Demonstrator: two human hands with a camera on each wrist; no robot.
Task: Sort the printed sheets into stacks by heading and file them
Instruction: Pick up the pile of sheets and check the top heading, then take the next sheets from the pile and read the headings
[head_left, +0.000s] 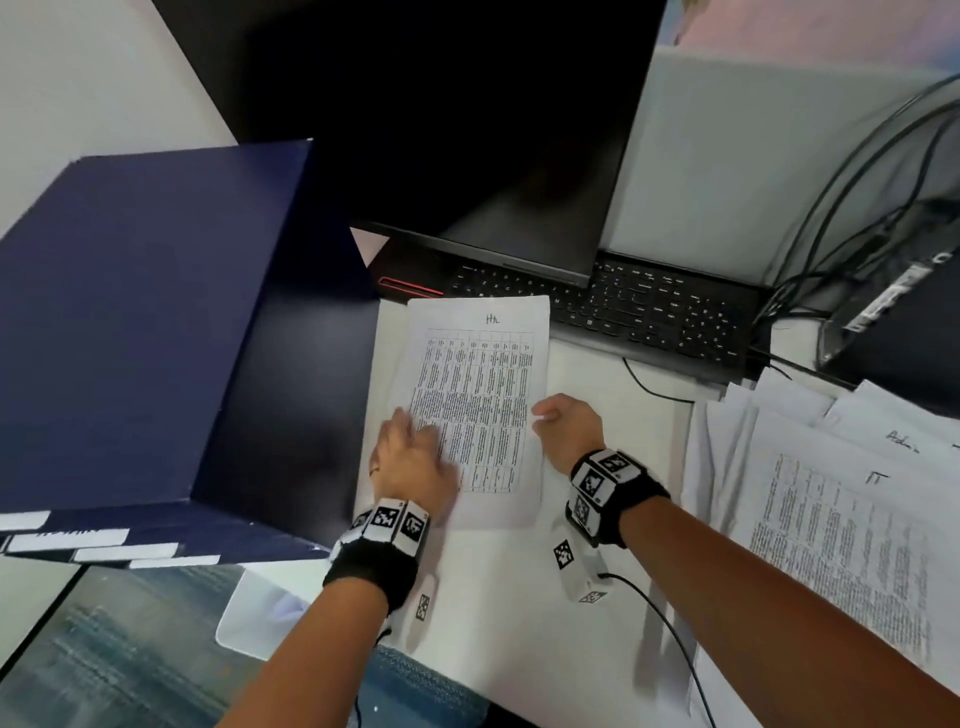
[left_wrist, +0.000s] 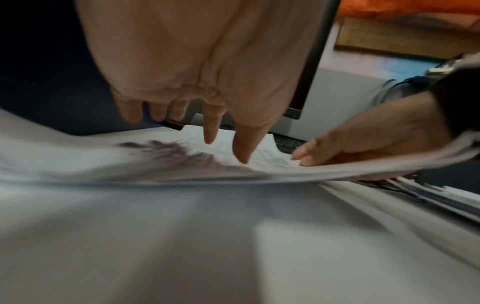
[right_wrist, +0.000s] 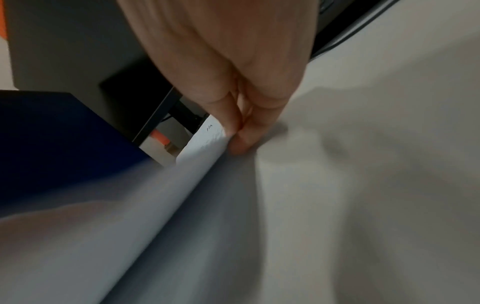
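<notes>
A printed sheet (head_left: 483, 405) with a table and a handwritten heading lies on the white desk in front of the keyboard. My left hand (head_left: 410, 457) rests flat on its lower left part, fingers straight and spread. In the left wrist view that left hand (left_wrist: 213, 131) points its fingers down onto the sheet (left_wrist: 155, 160). My right hand (head_left: 561, 426) is at the sheet's right edge. The right wrist view shows this right hand (right_wrist: 239, 135) pinching the lifted edge of the sheet (right_wrist: 202, 148) between thumb and fingers.
A large navy file box (head_left: 145, 322) with white labels stands open at the left. A loose spread of other printed sheets (head_left: 831, 493) covers the desk at the right. Behind are a black keyboard (head_left: 649, 312), a dark monitor (head_left: 467, 130) and cables (head_left: 831, 208).
</notes>
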